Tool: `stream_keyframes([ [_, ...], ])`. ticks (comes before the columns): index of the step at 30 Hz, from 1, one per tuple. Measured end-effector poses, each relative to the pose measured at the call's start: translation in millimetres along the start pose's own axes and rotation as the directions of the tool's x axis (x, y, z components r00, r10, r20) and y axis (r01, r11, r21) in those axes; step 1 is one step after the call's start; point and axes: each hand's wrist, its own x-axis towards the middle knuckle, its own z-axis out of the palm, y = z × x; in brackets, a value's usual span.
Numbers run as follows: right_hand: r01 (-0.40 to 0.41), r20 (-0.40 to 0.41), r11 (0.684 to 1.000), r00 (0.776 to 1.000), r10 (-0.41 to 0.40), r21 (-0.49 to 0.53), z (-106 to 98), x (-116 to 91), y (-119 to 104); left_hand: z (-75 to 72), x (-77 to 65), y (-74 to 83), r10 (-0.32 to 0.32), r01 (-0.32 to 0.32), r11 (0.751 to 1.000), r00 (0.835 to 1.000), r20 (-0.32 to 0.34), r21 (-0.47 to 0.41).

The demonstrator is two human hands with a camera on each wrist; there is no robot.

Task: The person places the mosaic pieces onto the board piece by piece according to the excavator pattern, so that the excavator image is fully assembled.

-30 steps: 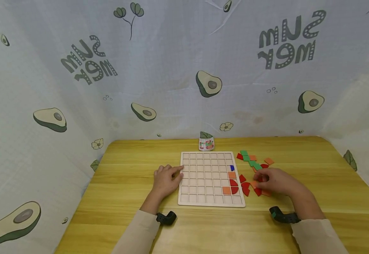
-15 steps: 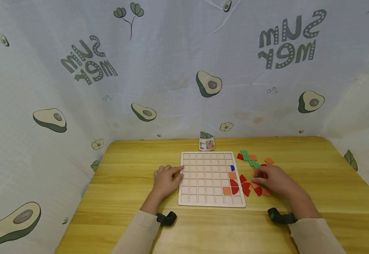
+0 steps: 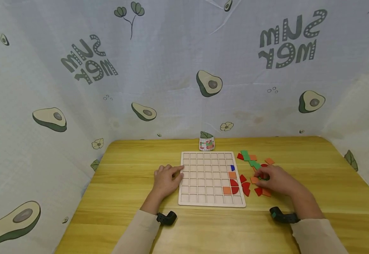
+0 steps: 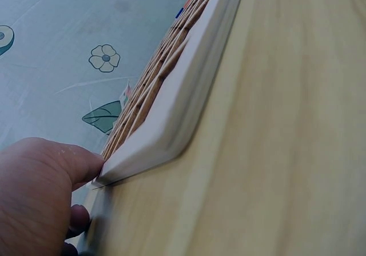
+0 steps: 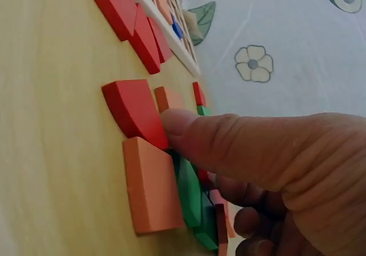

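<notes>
A pale wooden grid board (image 3: pixel 201 178) lies on the table. In its right columns sit orange squares (image 3: pixel 227 190), red curved pieces (image 3: pixel 234 187) and a small blue piece (image 3: pixel 233 168). My left hand (image 3: pixel 165 181) rests at the board's left edge; its thumb (image 4: pixel 86 162) touches the rim in the left wrist view. My right hand (image 3: pixel 276 179) is over the loose pieces right of the board, thumb and index tips apart. By that thumb (image 5: pixel 180 122), the right wrist view has a red piece (image 5: pixel 134 110), an orange square (image 5: pixel 151 187) and green pieces (image 5: pixel 190 193). Its other fingers are partly hidden.
More loose red pieces (image 3: pixel 246 188) lie along the board's right edge. Green squares (image 3: pixel 245 155) and an orange square (image 3: pixel 269 161) lie farther back. A small printed card (image 3: pixel 206 144) stands behind the board. A patterned cloth (image 3: pixel 171 70) hangs around the table (image 3: pixel 133 169).
My right hand shifts slightly left and back again among the loose pieces, and its thumb now shows apart from the index finger. The left hand and the board stay put.
</notes>
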Motion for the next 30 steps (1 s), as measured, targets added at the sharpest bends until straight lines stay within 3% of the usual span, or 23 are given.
stream_keyframes([
  [7, 0.004, -0.017, 1.000, 1.000, -0.005, -0.023, 5.8, 3.5, -10.3, 0.6, -0.3, -0.7, -0.003, 0.003, 1.000, 1.000, -0.002, -0.008],
  [15, 0.122, -0.061, 0.992, 0.990, -0.125, -0.041, 21.1, 8.3, -44.1, 1.3, 0.4, -1.3, -0.003, 0.003, 1.000, 1.000, -0.003, -0.004],
  [22, 0.236, -0.078, 0.968, 0.967, -0.242, -0.086, 37.8, 12.0, -63.4, 1.4, 0.7, -1.7, -0.003, 0.003, 1.000, 1.000, -0.005, -0.006],
  [30, 0.261, -0.112, 0.953, 0.954, -0.279, -0.152, 46.2, 11.8, -69.3, 1.3, 0.8, -0.8, -0.010, 0.010, 1.000, 1.000, -0.001, 0.007],
])
